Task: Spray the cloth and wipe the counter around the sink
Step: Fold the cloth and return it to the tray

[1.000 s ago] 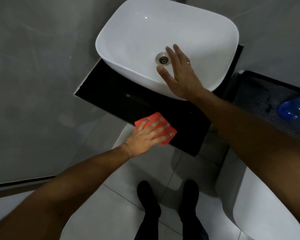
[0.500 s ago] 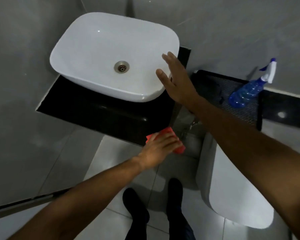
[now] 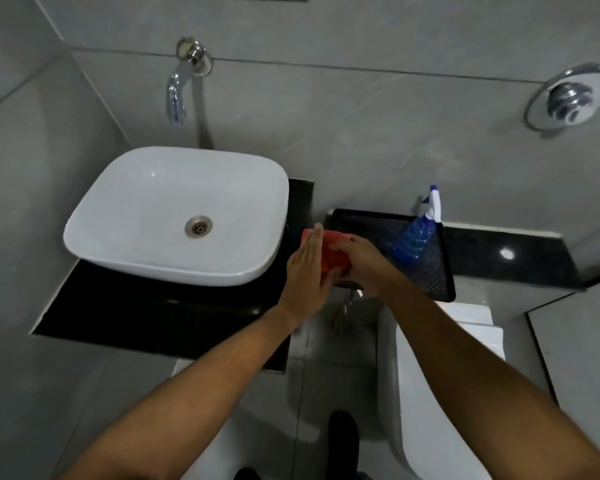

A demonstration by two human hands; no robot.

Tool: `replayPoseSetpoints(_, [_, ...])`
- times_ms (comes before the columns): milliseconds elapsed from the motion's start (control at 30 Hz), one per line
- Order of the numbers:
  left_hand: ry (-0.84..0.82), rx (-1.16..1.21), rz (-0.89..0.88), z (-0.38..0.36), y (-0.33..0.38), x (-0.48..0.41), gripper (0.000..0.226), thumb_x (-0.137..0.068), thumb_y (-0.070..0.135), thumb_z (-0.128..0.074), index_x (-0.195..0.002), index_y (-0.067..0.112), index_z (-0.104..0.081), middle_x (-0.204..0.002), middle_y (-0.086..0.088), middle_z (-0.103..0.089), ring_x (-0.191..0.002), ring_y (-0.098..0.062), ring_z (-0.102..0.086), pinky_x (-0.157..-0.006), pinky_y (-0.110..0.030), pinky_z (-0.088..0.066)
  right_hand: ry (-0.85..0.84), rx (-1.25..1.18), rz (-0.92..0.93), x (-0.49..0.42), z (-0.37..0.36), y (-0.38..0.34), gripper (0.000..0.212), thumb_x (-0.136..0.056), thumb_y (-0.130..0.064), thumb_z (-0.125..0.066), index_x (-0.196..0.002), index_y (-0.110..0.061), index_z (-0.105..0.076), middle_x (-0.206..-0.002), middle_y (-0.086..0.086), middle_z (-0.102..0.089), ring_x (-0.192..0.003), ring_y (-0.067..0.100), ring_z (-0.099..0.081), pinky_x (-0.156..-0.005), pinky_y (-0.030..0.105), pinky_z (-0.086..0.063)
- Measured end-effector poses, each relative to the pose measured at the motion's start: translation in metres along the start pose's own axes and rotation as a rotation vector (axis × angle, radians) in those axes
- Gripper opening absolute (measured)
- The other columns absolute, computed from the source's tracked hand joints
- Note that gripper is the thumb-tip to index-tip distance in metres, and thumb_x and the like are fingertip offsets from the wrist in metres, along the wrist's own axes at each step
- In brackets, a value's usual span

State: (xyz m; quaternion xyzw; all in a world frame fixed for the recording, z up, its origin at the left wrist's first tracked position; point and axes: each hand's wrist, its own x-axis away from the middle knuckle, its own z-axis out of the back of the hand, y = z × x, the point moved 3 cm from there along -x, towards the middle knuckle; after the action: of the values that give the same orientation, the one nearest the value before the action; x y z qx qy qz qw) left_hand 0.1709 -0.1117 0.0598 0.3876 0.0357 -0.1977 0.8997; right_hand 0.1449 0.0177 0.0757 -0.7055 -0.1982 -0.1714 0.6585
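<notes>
A red cloth (image 3: pixel 329 252) is held between both my hands, just right of the white sink (image 3: pixel 125 188) and above the right end of the black counter (image 3: pixel 153 306). My left hand (image 3: pixel 307 275) lies flat against the cloth's left side with its thumb on it. My right hand (image 3: pixel 361 263) curls its fingers over the cloth from the right and hides part of it. A blue spray bottle (image 3: pixel 413 240) with a white trigger leans in a black tray (image 3: pixel 437 275) just right of my hands.
A chrome tap (image 3: pixel 177 95) juts from the grey tiled wall above the sink. A round chrome valve (image 3: pixel 568 98) sits on the wall at far right. A white toilet (image 3: pixel 430 393) stands below the tray, beside a dark ledge (image 3: pixel 499 254).
My left hand carried the cloth from the counter's front edge up to the right of the sink. My right hand left the sink rim and closed on the cloth. The view tilted up.
</notes>
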Motion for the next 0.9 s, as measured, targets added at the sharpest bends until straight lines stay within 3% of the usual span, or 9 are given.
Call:
replayPoseSetpoints(133, [-0.065,0.308,0.249,-0.024,-0.009,-0.04,0.084,-0.095,0.051,-0.048,-0.157,0.023,0.002,-0.167,-0.001,0.002,-0.153,-0.018,-0.002,-0.122,-0.038,-0.01,0.097,-0.026,0.009,-0.03,0.046,0.001,0.024,-0.086,-0.014,-0.056,-0.107,-0.025,-0.06,-0.115,0.01,-0.06,-0.103,0.03,-0.058,-0.084,0.044,-0.056])
replayPoseSetpoints(200, [-0.078,0.615,0.538,-0.038,-0.025,-0.068,0.07,-0.094,0.056,-0.05,-0.151,0.019,-0.031,-0.158,-0.007,-0.034,-0.142,-0.019,-0.038,-0.114,-0.035,-0.036,0.13,-0.076,-0.019,-0.052,0.069,0.006,0.029,-0.083,-0.009,-0.05,-0.11,-0.019,-0.057,-0.116,0.013,-0.058,-0.101,0.029,-0.057,-0.082,0.045,-0.053])
replayPoseSetpoints(267, [-0.16,0.803,0.719,-0.059,-0.045,-0.095,0.034,-0.094,0.047,-0.058,-0.111,0.018,-0.065,-0.113,-0.004,-0.072,-0.103,-0.018,-0.067,-0.08,-0.024,-0.054,0.143,-0.097,-0.054,-0.079,0.091,0.012,0.037,-0.081,-0.004,-0.047,-0.116,-0.016,-0.053,-0.116,0.014,-0.055,-0.1,0.029,-0.055,-0.079,0.045,-0.051])
replayPoseSetpoints(333, [-0.201,0.683,0.763,-0.085,-0.067,-0.119,0.014,-0.094,0.033,-0.063,-0.089,0.02,-0.064,-0.089,-0.001,-0.07,-0.086,-0.019,-0.065,-0.071,-0.026,-0.051,0.154,-0.037,-0.087,-0.108,0.111,0.021,0.049,-0.079,0.002,-0.046,-0.124,-0.018,-0.046,-0.116,0.013,-0.052,-0.096,0.026,-0.054,-0.073,0.039,-0.049])
replayPoseSetpoints(400, [-0.2,0.481,0.786,-0.107,-0.083,-0.133,0.013,-0.094,0.028,-0.062,-0.09,0.016,-0.061,-0.088,-0.005,-0.065,-0.084,-0.021,-0.06,-0.073,-0.033,-0.048,0.141,0.108,-0.083,-0.131,0.125,0.033,0.065,-0.08,0.008,-0.045,-0.138,-0.022,-0.036,-0.114,0.01,-0.052,-0.093,0.023,-0.055,-0.072,0.038,-0.05])
replayPoseSetpoints(567, [-0.262,0.039,0.779,-0.161,-0.109,-0.16,0.03,-0.097,0.03,-0.055,-0.109,0.004,-0.062,-0.11,-0.021,-0.069,-0.105,-0.036,-0.064,-0.083,-0.036,-0.048,0.194,0.583,0.053,-0.18,0.141,0.065,0.072,-0.087,0.009,-0.047,-0.152,-0.016,-0.025,-0.135,0.022,-0.049,-0.118,0.036,-0.055,-0.101,0.047,-0.049])
replayPoseSetpoints(667, [-0.367,-0.107,0.696,-0.181,-0.115,-0.166,0.029,-0.096,0.019,-0.053,-0.116,0.001,-0.063,-0.118,-0.026,-0.066,-0.111,-0.042,-0.061,-0.089,-0.04,-0.048,0.173,0.802,0.058,-0.196,0.141,0.087,0.063,-0.092,-0.004,-0.055,-0.149,-0.013,-0.031,-0.145,0.022,-0.04,-0.128,0.04,-0.048,-0.104,0.045,-0.043])
replayPoseSetpoints(800, [-0.49,-0.317,0.569,-0.18,-0.105,-0.165,0.033,-0.094,0.014,-0.048,-0.126,0.007,-0.056,-0.129,-0.02,-0.054,-0.111,-0.042,-0.06,-0.093,-0.043,-0.048,0.092,1.264,-0.05,-0.2,0.133,0.097,0.077,-0.091,-0.02,-0.065,-0.153,-0.02,-0.02,-0.164,0.016,-0.01,-0.141,0.045,-0.03,-0.106,0.054,-0.041])
replayPoseSetpoints(900, [-0.467,-0.392,0.492,-0.159,-0.091,-0.172,0.031,-0.096,0.018,-0.045,-0.123,0.01,-0.056,-0.13,-0.017,-0.051,-0.111,-0.04,-0.059,-0.091,-0.045,-0.049,0.133,1.483,0.015,-0.2,0.118,0.071,0.069,-0.093,-0.031,-0.06,-0.151,-0.018,-0.025,-0.165,0.015,-0.008,-0.146,0.042,-0.02,-0.112,0.055,-0.032])
